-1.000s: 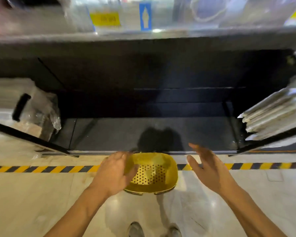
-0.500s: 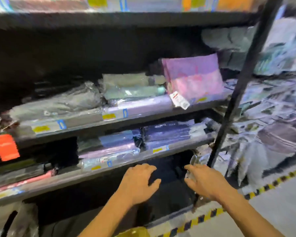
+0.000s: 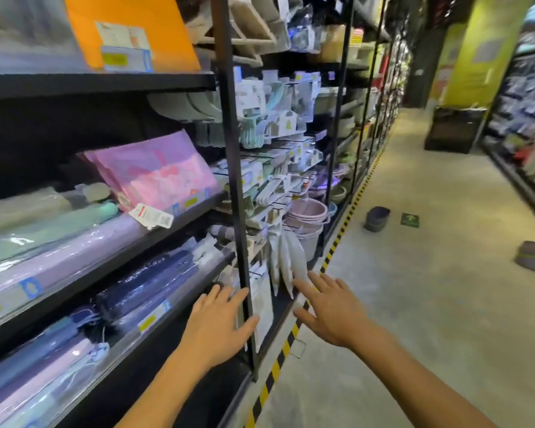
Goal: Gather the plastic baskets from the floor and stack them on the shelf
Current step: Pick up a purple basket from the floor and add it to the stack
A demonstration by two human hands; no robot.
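Head camera looks forward-down along the aisle floor (image 3: 414, 288), shelving (image 3: 105, 84) left.

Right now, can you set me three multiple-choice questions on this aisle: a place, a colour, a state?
1. Where is the dark basket?
A) on the top shelf
B) on the floor, near a green sticker
C) in a hand

2. What colours has the striped tape?
A) yellow and black
B) red and white
C) blue and green

3. The left hand and right hand are:
A) gripping a basket
B) holding a bag
C) open, empty

Answers: 1 B, it stands by the sticker; 2 A, the stripes alternate so; 3 C, the fingers are spread, nothing held.
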